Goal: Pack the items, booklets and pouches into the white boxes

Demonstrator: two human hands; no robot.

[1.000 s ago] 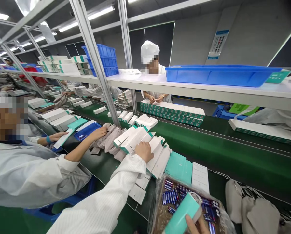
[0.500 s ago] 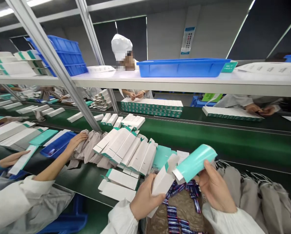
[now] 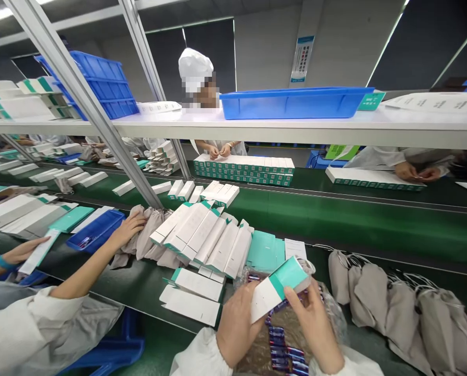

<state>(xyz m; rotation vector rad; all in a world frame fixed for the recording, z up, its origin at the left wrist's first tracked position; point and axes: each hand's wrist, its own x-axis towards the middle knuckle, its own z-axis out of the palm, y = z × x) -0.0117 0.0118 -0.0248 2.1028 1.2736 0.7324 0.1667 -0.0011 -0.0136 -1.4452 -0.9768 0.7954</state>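
My left hand [image 3: 237,325] grips a small white carton [image 3: 264,301], held tilted up to the right. My right hand [image 3: 315,325] pinches a teal folded leaflet [image 3: 290,275] at the carton's upper end. The leaflet's lower part seems to be inside the carton; something pale shows behind its far corner, too hidden to name. Below both hands lies a plastic-lined tray with rows of shiny blue-purple batteries [image 3: 277,342]. Flat teal leaflets [image 3: 260,249] and a white printed sheet [image 3: 295,247] rest just beyond.
White cartons [image 3: 202,235] are piled left of my hands, with two more [image 3: 192,303] nearer me. Grey drawstring bags [image 3: 374,292] line the right side. A co-worker's arm [image 3: 96,261] reaches in from the left. Overhead runs a shelf [image 3: 257,125] with a blue bin [image 3: 292,104].
The teal leaflet, curled and outside the carton's mouth before, now sits partly in it. My right hand has come lower and left, closer to my left hand.
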